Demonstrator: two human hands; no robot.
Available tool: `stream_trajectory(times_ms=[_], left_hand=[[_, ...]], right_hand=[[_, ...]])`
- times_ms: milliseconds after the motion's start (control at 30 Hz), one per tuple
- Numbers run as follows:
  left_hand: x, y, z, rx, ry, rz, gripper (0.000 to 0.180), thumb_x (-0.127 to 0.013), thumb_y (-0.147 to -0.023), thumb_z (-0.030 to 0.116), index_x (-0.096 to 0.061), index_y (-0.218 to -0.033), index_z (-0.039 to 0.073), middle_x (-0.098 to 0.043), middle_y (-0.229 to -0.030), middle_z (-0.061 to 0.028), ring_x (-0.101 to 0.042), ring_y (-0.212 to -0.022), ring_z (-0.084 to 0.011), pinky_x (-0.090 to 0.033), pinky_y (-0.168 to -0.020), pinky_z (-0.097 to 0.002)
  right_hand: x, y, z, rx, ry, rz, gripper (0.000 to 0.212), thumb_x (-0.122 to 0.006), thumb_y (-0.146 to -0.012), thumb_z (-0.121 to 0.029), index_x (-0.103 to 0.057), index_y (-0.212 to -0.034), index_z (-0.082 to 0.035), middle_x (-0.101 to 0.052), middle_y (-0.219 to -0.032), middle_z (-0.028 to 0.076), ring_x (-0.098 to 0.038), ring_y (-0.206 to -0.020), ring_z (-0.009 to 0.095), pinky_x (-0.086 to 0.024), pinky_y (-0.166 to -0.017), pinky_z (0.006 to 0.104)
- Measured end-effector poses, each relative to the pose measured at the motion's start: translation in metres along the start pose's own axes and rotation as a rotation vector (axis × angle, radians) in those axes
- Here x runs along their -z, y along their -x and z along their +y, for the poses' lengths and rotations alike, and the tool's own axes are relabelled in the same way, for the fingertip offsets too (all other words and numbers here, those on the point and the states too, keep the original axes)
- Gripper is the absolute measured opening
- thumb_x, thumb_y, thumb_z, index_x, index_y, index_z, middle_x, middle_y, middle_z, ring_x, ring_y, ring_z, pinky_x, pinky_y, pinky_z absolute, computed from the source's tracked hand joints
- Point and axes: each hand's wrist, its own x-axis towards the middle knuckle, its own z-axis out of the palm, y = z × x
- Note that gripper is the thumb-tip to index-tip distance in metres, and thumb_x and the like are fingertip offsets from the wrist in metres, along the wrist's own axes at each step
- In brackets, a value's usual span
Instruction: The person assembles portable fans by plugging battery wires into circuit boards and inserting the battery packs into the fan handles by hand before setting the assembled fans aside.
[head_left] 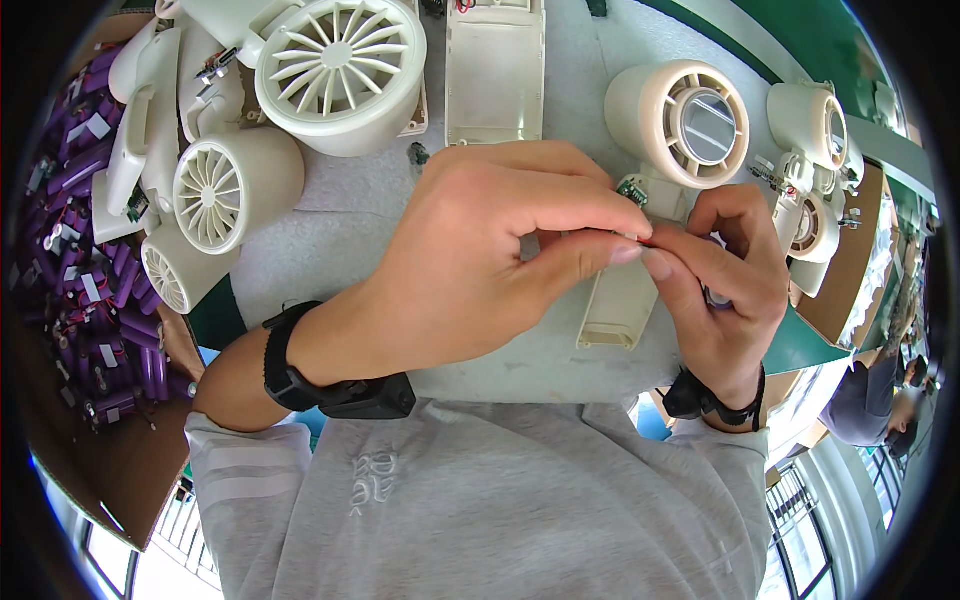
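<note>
Tiny red wire end point(646, 240) is right between the two hands, axis too small to call. Left hand point(470, 255) and right hand point(747, 300) both have fingers pinched together on it; green circuit board point(632, 192) sits just past, nearer the left.

I get bright light — soft shadows, white glare low at both sides — and fisheye bending toward the blackened edges
</note>
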Motion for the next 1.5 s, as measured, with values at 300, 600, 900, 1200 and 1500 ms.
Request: stream_trajectory(times_ms=[300,600,900,1200,1500], left_hand=[[0.000,0.000,-0.004,-0.055,-0.008,0.006,0.016,-0.074,-0.077,0.003,-0.073,-0.094,0.004,-0.063,-0.083,-0.0099,-0.058,-0.069,-0.0146,-0.043,-0.057,-0.0243],[0.002,-0.001,0.003,0.166,0.259,-0.051,0.035,-0.066,-0.078,-0.013,-0.065,-0.111,-0.002,-0.064,-0.100,-0.0108,-0.063,-0.092,-0.0162,-0.054,-0.076,-0.0255],[0.003,-0.003,0.009,0.337,0.448,-0.026,0.040,-0.065,-0.078,-0.016,-0.060,-0.116,-0.006,-0.065,-0.105,-0.0122,-0.065,-0.096,-0.0178,-0.055,-0.086,-0.0286],[0.008,-0.004,0.006,0.271,0.360,-0.080,0.038,-0.067,-0.077,-0.015,-0.061,-0.113,-0.006,-0.065,-0.106,-0.0126,-0.066,-0.096,-0.0181,-0.056,-0.086,-0.0295],[0.009,-0.004,0.003,0.184,0.261,-0.083,0.038,-0.067,-0.075,-0.016,-0.064,-0.111,-0.004,-0.066,-0.103,-0.0127,-0.066,-0.092,-0.0169,-0.057,-0.080,-0.0282]], right_hand=[[0.001,-0.002,0.005,-0.013,-0.094,-0.039,0.020,-0.079,-0.071,-0.004,-0.074,-0.091,-0.005,-0.048,-0.083,0.006,-0.048,-0.068,0.014,-0.038,-0.054,0.0241],[-0.001,0.003,0.004,-0.058,-0.181,-0.019,0.022,-0.078,-0.069,0.001,-0.073,-0.091,-0.004,-0.046,-0.085,0.007,-0.047,-0.063,0.010,-0.039,-0.052,0.0220],[0.002,0.002,0.004,-0.032,-0.152,-0.010,0.022,-0.079,-0.067,0.003,-0.074,-0.089,-0.003,-0.045,-0.085,0.006,-0.045,-0.060,0.009,-0.037,-0.049,0.0214],[-0.004,0.002,0.002,-0.006,-0.097,-0.037,0.022,-0.077,-0.067,0.004,-0.073,-0.088,-0.003,-0.046,-0.085,0.006,-0.043,-0.058,0.009,-0.033,-0.047,0.0218],[-0.003,0.009,-0.001,-0.018,-0.006,-0.026,0.020,-0.075,-0.069,0.006,-0.071,-0.089,0.002,-0.046,-0.088,0.007,-0.047,-0.064,0.009,-0.036,-0.054,0.0203]])
